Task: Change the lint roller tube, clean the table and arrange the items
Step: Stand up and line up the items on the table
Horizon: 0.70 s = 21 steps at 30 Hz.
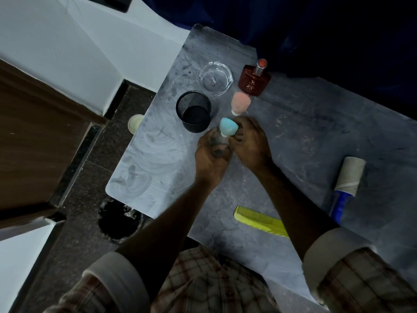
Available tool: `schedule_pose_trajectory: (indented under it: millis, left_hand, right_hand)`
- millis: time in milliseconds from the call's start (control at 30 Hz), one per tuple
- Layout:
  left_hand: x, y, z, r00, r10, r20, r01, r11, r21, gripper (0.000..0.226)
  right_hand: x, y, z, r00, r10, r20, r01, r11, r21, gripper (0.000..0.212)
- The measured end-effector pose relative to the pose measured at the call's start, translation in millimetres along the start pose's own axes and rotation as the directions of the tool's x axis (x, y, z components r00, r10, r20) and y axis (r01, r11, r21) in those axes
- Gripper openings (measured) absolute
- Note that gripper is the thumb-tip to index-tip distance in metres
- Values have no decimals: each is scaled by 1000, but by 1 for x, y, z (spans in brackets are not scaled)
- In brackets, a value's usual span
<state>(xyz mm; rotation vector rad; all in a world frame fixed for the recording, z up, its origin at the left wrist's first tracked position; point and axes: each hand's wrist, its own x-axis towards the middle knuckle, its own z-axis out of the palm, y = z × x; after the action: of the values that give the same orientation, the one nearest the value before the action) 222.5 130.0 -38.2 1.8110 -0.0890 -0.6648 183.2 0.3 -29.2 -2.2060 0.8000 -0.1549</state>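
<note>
Gripping blue brush (228, 127) just right of cup (194, 114): left hand (212, 154) fingers clenched round handle, right hand (250, 141) fingers curled about head, probably to stand it upright beside pink brush (241, 101), also right of cup. Leaving roller (348, 175) well right of cup on tabletop (293, 136), untouched.

The only view comes from a wide-angle camera on the person's head, facing steeply down on the grey desk (304, 136), which lies skewed across the frame from 12 to 5 o'clock. It sits close: both forearms enter from 6 o'clock, and the left hand (211, 154) and right hand (251, 141) meet on a blue-topped brush (228, 126) just above centre. Dark floor (90, 195) fills the 8 o'clock side, and the checked shirt (203, 281) shows at 6 o'clock.
</note>
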Motion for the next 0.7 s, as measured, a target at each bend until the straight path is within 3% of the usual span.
schedule_pose_trajectory:
  millis: [167, 300, 333, 400, 467, 500, 567, 700]
  left_hand:
    - [-29, -9, -15, 998, -15, 62, 11, 998, 67, 44]
    - [-63, -15, -17, 929, 151, 337, -252, 927, 279, 40]
    - [-71, -17, -16, 879, 160, 449, -344, 864, 367, 43]
    - [-84, -25, -13, 742, 183, 645, -596, 620, 510, 51]
    - [-94, -33, -7, 605, 185, 775, -768, 395, 505, 56]
    - [-98, -36, -4, 561, 164, 811, -806, 334, 490, 56]
    - [-103, -39, 2, 535, 99, 839, -826, 271, 495, 56]
    - [-110, -41, 6, 571, 103, 814, -813, 206, 544, 52]
  right_hand:
    - [-27, 14, -27, 992, -38, -120, 24, 993, -114, 46]
    - [-76, 40, -50, 982, 127, -142, -135, 989, -54, 41]
    - [-89, 47, -54, 976, 176, -128, -179, 984, -14, 40]
    - [-117, 58, -62, 961, 255, -104, -250, 966, 60, 37]
    - [-142, 66, -67, 944, 312, -103, -303, 948, 94, 36]
    - [-153, 70, -70, 934, 340, -105, -330, 938, 104, 35]
    - [-172, 78, -75, 918, 382, -108, -370, 921, 121, 35]
    - [-195, 88, -79, 902, 415, -115, -393, 902, 178, 33]
